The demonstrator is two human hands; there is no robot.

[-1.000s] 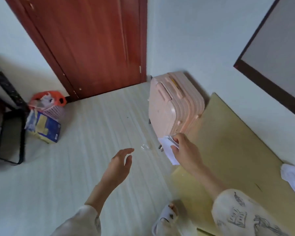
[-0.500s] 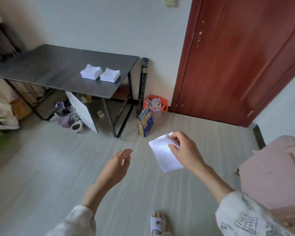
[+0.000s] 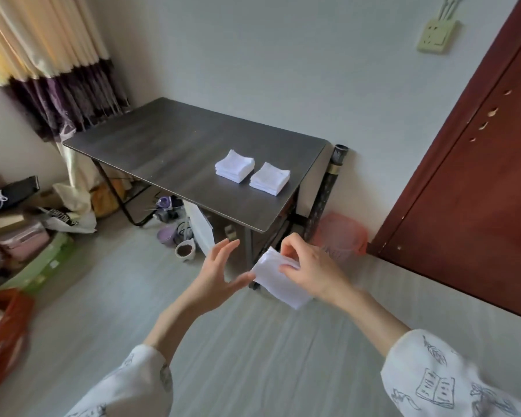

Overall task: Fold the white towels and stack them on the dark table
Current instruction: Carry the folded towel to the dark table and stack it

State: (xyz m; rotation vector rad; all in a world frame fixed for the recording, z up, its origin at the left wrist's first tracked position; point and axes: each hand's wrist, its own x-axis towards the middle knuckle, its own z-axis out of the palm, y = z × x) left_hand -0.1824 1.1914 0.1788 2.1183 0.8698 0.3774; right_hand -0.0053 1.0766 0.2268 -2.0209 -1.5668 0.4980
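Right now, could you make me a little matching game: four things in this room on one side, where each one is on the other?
Things:
1. flat white towel
2. two folded white towel stacks
3. pink plastic basket
4. pale green wall socket

Places:
A. on the dark table
B. on the wall
C. in the right hand
D. on the floor by the red-brown door

Pairs: 1-C, 2-A, 3-D, 4-B
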